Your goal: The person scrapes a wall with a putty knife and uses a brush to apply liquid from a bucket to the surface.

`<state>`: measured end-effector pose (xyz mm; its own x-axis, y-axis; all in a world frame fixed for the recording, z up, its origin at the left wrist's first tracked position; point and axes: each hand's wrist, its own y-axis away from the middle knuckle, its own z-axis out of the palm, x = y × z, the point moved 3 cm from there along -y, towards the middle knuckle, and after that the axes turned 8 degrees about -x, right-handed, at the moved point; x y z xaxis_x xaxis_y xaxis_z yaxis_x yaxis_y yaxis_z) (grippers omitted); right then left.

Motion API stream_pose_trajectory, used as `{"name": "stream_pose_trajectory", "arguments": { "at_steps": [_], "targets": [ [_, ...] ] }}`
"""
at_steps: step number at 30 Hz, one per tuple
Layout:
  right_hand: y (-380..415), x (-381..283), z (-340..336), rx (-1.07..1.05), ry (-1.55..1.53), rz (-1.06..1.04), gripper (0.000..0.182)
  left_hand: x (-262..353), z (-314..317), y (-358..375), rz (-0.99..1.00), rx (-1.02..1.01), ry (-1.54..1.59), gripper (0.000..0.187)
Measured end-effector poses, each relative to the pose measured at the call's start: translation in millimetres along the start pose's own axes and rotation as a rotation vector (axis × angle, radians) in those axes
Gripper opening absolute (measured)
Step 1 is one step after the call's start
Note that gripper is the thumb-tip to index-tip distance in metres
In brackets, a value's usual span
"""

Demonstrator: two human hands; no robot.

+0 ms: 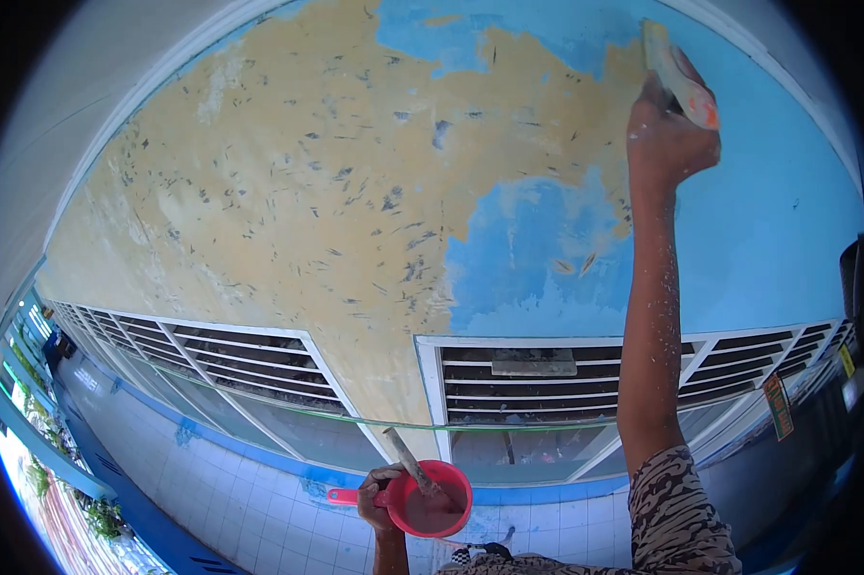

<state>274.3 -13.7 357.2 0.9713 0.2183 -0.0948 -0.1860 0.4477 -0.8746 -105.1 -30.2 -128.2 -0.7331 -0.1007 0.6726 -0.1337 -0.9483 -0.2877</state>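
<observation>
My right hand point(676, 139) is raised high against the wall, its fingers wrapped round a putty knife point(700, 103). The tool's long pale edge lies up at the wall, where the yellowish scraped area meets the blue paint. Low in the head view, my left hand point(379, 500) grips the handle of a pink dipper point(466, 494). A pale, pinkish-grey paste point(430, 520) fills part of the dipper. Out of the paste leans a stick-like tool point(408, 460), coated with the same stuff, its upper end resting past the rim.
The wall point(288, 172) is patchy yellow with dark nicks, bordered by blue paint. Below it run louvred windows point(547, 383) with white frames, crossed by a green line. A small sign point(778, 407) hangs at the right. White floor tiles point(230, 503) lie far below, with plants point(104, 519) at the left.
</observation>
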Motion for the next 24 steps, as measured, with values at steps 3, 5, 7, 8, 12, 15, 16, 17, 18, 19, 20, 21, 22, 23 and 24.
{"name": "stream_pose_trajectory", "arguments": {
  "at_steps": [3,5,7,8,12,15,16,17,18,19,20,21,22,23,24],
  "targets": [
    [31,-44,55,-0.201,0.2,-0.3,0.051,0,8,-4,0.022,-0.008,-0.026,0.05],
    [73,-89,93,-0.418,0.215,-0.358,0.059,-2,15,-6,0.021,-0.029,-0.02,0.051],
    [96,-136,119,-0.508,-0.021,-0.429,0.055,-10,25,-6,-0.032,-0.058,0.07,0.051],
    [99,-151,128,-0.567,-0.15,-0.453,0.051,-13,27,-6,-0.026,-0.072,0.072,0.051],
    [50,-149,149,-0.414,-0.393,-0.121,0.026,-22,26,-1,-0.056,-0.087,0.068,0.054],
    [-5,-72,127,-0.324,-0.289,0.068,0.028,-23,17,5,-0.043,-0.063,0.046,0.052],
    [-21,-37,113,-0.305,-0.15,0.0,0.031,-21,13,5,-0.037,-0.062,0.048,0.052],
    [-37,-10,95,-0.33,-0.189,0.085,0.032,-18,7,3,-0.017,-0.053,0.043,0.052],
    [-49,10,77,-0.305,-0.209,0.219,0.029,-14,1,1,0.003,-0.043,0.037,0.052],
    [-61,21,57,-0.198,-0.115,0.209,0.025,-10,-6,0,0.022,-0.032,0.03,0.052],
    [-70,23,41,-0.09,-0.02,0.201,0.021,-4,-14,-1,0.039,-0.021,0.022,0.051],
    [-72,18,35,-0.089,-0.022,0.206,0.021,3,-23,0,0.054,-0.009,0.01,0.051],
    [-73,10,27,-0.047,0.14,0.096,0.016,9,-31,3,0.064,0.006,-0.002,0.051],
    [-73,3,23,-0.006,0.303,-0.02,0.016,13,-38,7,0.073,0.02,-0.01,0.051],
    [-63,-11,31,-0.041,0.28,-0.113,0.021,15,-41,10,0.082,0.034,-0.016,0.051]
  ]
}}
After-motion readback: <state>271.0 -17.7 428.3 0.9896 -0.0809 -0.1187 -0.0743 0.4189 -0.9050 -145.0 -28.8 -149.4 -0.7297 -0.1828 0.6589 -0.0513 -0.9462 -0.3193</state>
